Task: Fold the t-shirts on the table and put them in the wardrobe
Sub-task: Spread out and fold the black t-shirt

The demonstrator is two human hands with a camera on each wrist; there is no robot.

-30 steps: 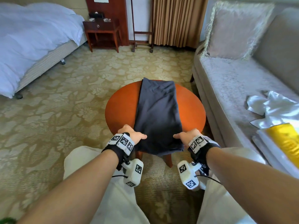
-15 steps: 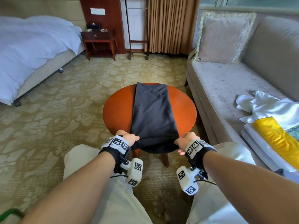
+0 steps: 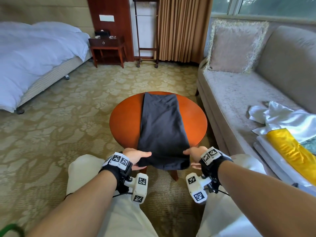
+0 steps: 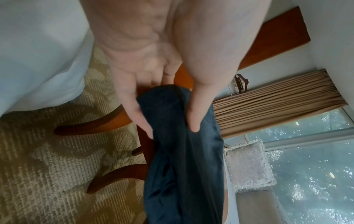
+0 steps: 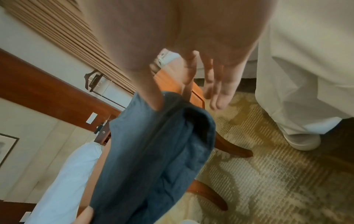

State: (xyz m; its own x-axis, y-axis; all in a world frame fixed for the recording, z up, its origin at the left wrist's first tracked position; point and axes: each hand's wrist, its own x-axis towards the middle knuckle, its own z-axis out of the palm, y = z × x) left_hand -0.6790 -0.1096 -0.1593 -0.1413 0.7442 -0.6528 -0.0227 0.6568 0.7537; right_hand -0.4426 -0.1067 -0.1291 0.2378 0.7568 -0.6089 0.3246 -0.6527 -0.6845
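Note:
A dark grey t-shirt [image 3: 162,127], folded into a long narrow strip, lies lengthwise across the round orange-brown table [image 3: 123,120]. Its near end hangs over the table's front edge. My left hand [image 3: 136,156] pinches the near left corner, thumb on top and fingers underneath. In the left wrist view, the left hand [image 4: 170,128] shows the t-shirt [image 4: 182,166] caught between thumb and fingers. My right hand [image 3: 195,153] holds the near right corner. In the right wrist view, the thumb of my right hand [image 5: 172,98] presses on the t-shirt [image 5: 153,151], and the outer fingers stretch out past it.
A grey sofa [image 3: 239,93] with a fringed cushion [image 3: 237,47] stands right of the table, with white [image 3: 282,118] and yellow [image 3: 294,151] fabrics on its seat. A bed [image 3: 34,53] is at far left, a nightstand [image 3: 107,47] and curtain [image 3: 181,28] behind. Patterned carpet surrounds the table.
Both hands have kept hold of the shirt's near end and have raised it slightly off the table's front edge. The head view has pulled back and tilted up.

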